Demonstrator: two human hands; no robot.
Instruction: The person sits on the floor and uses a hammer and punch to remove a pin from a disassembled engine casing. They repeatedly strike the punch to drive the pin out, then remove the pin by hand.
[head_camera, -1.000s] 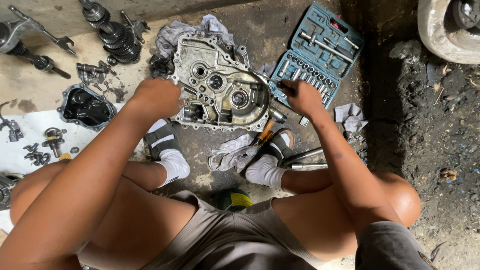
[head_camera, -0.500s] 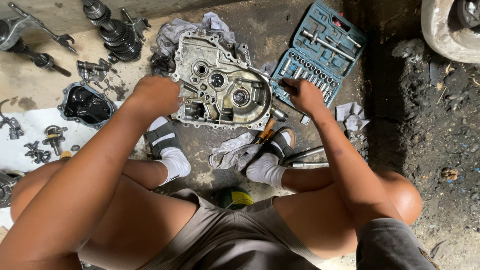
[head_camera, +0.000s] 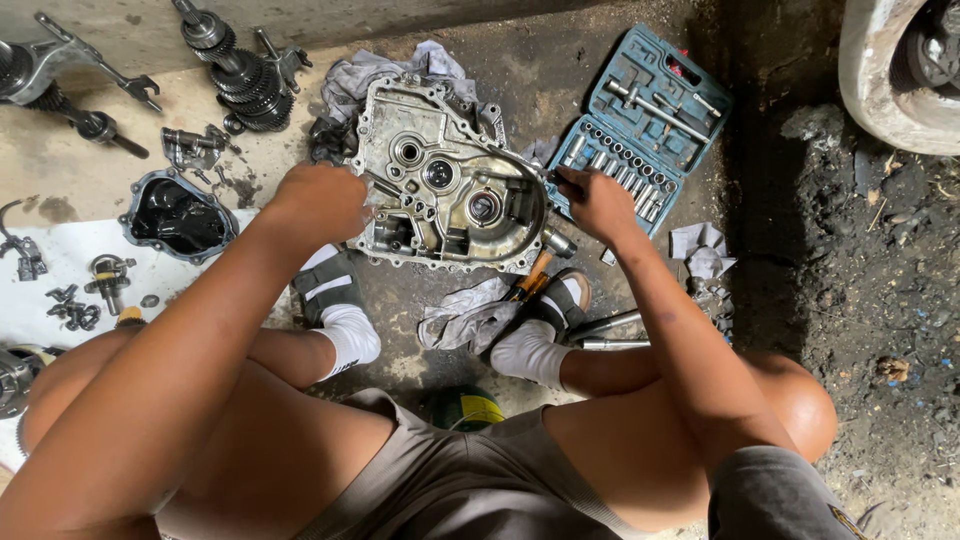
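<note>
Metal housing (head_camera: 440, 180): left hand (head_camera: 318, 203) clenched on edge; right hand (head_camera: 597, 200) pinching rim.

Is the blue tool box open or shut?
Open. The blue tool box lies flat on the floor with its rows of sockets and a ratchet handle showing, beside the right hand.
</note>
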